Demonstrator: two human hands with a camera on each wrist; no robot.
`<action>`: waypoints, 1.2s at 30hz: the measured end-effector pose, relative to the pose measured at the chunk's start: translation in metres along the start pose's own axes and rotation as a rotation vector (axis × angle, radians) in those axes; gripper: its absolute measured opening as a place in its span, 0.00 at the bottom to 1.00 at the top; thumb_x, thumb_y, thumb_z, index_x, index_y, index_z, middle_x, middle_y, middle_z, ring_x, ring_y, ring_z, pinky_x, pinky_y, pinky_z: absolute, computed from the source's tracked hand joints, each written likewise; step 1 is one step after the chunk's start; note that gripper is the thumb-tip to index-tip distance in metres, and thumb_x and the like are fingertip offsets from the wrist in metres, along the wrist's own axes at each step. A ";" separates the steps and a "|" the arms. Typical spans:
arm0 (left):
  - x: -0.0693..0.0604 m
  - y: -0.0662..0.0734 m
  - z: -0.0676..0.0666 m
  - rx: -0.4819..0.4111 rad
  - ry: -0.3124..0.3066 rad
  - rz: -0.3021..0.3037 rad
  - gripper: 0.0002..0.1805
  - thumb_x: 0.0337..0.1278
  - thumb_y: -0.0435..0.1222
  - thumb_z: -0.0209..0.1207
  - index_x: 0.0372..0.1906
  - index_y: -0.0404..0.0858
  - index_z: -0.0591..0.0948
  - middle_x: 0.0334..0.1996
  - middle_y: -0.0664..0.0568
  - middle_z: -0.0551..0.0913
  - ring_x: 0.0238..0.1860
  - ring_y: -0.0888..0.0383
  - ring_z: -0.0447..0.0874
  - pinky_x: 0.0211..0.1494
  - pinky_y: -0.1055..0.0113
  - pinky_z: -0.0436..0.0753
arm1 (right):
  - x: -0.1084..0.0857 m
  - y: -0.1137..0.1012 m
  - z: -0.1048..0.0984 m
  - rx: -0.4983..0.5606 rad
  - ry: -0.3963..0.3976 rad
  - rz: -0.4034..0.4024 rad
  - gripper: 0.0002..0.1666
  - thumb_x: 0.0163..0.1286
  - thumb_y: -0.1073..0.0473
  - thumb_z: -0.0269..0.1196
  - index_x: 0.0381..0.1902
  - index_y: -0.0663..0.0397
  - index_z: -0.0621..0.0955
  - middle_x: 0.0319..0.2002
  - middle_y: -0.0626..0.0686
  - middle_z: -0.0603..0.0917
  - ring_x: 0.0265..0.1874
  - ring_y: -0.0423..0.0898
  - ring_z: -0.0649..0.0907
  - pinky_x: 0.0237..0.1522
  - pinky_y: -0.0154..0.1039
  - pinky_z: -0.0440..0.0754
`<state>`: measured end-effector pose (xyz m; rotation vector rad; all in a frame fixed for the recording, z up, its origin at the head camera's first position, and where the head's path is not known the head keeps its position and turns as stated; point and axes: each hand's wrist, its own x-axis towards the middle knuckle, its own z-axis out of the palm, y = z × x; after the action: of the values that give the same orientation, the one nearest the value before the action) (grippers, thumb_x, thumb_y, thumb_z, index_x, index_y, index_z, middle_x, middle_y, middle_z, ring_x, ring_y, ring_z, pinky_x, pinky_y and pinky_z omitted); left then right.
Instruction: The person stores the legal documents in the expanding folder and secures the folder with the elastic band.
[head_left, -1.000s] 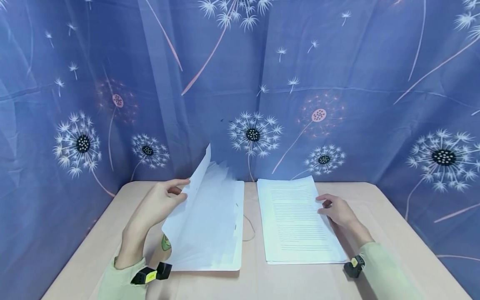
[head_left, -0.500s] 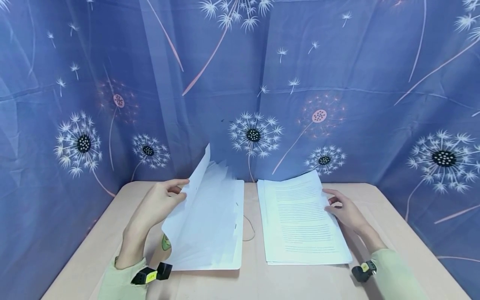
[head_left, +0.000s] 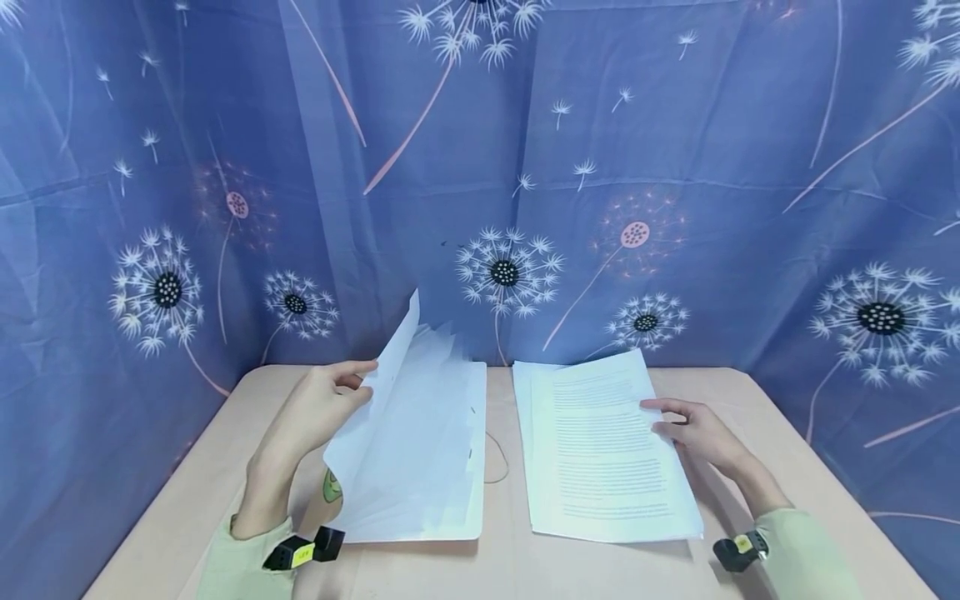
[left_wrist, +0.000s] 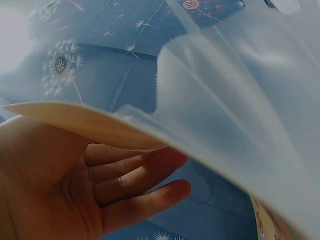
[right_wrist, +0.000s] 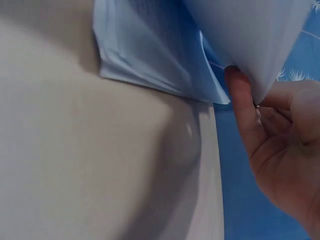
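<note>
On the table's left lies a display folder (head_left: 420,467) with clear plastic sleeves (left_wrist: 220,100), its cover (left_wrist: 95,125) raised at an angle. My left hand (head_left: 307,408) holds that cover by its left edge, between thumb and fingers. To the right is a stack of paper (right_wrist: 150,55). The top printed sheet (head_left: 607,458) is partly raised off it, tilted and bent. My right hand (head_left: 701,433) pinches this sheet at its right edge, thumb below and index finger above. The lower part of the sheet hides most of the stack in the head view.
A thin loop of cord (head_left: 501,458) lies on the table (head_left: 420,575) between folder and stack. A blue dandelion curtain (head_left: 375,233) stands right behind the table's back edge and along both sides. Small dark cameras (head_left: 303,550) sit on both wrists.
The right hand has drawn the top sheet up from the stack, then a little to the right and nearer me. The left hand and the folder stay as they were.
</note>
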<state>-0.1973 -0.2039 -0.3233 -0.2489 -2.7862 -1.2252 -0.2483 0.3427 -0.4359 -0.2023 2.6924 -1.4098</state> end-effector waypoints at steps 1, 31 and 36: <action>0.000 0.000 0.000 0.000 0.000 0.001 0.25 0.65 0.36 0.52 0.67 0.45 0.77 0.48 0.45 0.83 0.26 0.57 0.71 0.31 0.64 0.71 | 0.000 -0.001 0.000 -0.014 0.009 -0.006 0.28 0.71 0.62 0.60 0.69 0.60 0.73 0.47 0.64 0.84 0.21 0.39 0.76 0.21 0.35 0.72; 0.001 0.003 0.004 0.000 -0.008 -0.027 0.25 0.65 0.36 0.53 0.67 0.46 0.77 0.49 0.45 0.83 0.28 0.55 0.73 0.27 0.64 0.70 | -0.012 -0.062 -0.020 -0.047 0.158 -0.128 0.31 0.71 0.47 0.61 0.71 0.44 0.73 0.19 0.38 0.72 0.24 0.43 0.77 0.35 0.35 0.80; 0.002 0.003 0.005 -0.001 -0.012 -0.024 0.24 0.66 0.37 0.52 0.67 0.46 0.77 0.49 0.45 0.83 0.29 0.55 0.74 0.28 0.63 0.71 | -0.012 -0.074 -0.022 -0.028 0.165 -0.146 0.32 0.72 0.47 0.61 0.71 0.43 0.72 0.27 0.40 0.79 0.29 0.37 0.81 0.35 0.35 0.81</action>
<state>-0.1986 -0.1975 -0.3241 -0.2250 -2.8068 -1.2347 -0.2345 0.3208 -0.3621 -0.3031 2.8844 -1.4905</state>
